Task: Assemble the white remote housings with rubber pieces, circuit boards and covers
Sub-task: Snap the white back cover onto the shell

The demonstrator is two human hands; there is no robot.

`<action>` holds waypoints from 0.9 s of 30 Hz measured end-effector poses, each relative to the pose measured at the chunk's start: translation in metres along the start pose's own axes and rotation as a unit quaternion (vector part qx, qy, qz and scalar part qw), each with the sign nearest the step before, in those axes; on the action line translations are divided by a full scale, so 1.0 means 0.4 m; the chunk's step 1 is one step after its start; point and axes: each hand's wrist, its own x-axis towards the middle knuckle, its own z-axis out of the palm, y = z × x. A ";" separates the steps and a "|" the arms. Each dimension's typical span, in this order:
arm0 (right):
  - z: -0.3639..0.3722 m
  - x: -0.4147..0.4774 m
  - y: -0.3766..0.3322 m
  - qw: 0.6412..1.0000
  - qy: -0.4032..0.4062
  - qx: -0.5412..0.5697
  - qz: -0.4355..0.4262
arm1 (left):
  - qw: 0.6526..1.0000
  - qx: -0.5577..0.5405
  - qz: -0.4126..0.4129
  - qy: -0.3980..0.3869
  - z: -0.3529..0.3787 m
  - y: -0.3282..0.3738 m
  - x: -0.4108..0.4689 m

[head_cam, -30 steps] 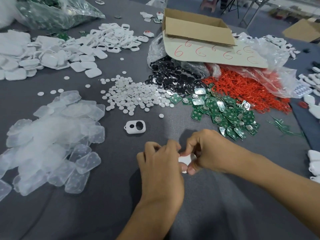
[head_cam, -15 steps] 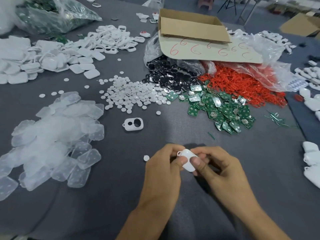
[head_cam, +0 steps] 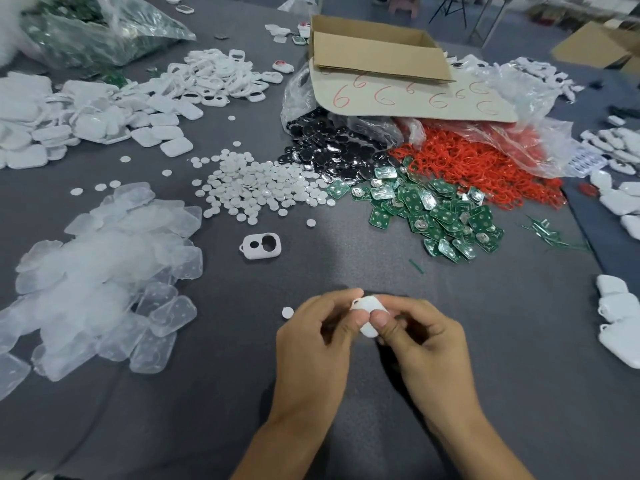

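Front centre: remote housing (head_cam: pixel 369 306) between left hand (head_cam: pixel 311 344) and right hand (head_cam: pixel 426 344)
Behind hands: housing shell (head_cam: pixel 260 245) lying alone on table (head_cam: pixel 519 341)
Left: rubber pieces (head_cam: pixel 104 271)
Middle: discs (head_cam: pixel 263 188), with circuit boards (head_cam: pixel 446 216) just to their right
Back: cardboard box (head_cam: pixel 377 50)

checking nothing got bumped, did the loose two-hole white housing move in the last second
No: the loose housing lies in the same spot just below the white disc pile.

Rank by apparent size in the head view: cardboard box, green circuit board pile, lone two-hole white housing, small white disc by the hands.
1-2. cardboard box and green circuit board pile: about alike, and the box sits farther, so unranked.
3. lone two-hole white housing
4. small white disc
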 end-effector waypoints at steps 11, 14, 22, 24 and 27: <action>-0.023 -0.007 -0.033 0.967 -0.063 -0.180 -0.169 | 0.992 0.074 0.090 -0.057 -0.041 0.007 -0.002; -0.027 0.000 -0.029 0.967 -0.066 -0.180 -0.167 | 0.988 0.095 0.099 -0.076 -0.055 -0.002 -0.003; -0.028 -0.014 -0.007 0.957 -0.053 -0.210 -0.195 | 0.986 0.100 0.120 -0.059 -0.050 -0.003 -0.012; -0.026 -0.010 -0.002 0.960 -0.042 -0.213 -0.180 | 0.983 0.103 0.140 -0.055 -0.045 -0.006 -0.016; -0.020 -0.002 0.005 0.969 -0.041 -0.198 -0.143 | 0.977 0.125 0.169 -0.031 -0.033 -0.013 -0.015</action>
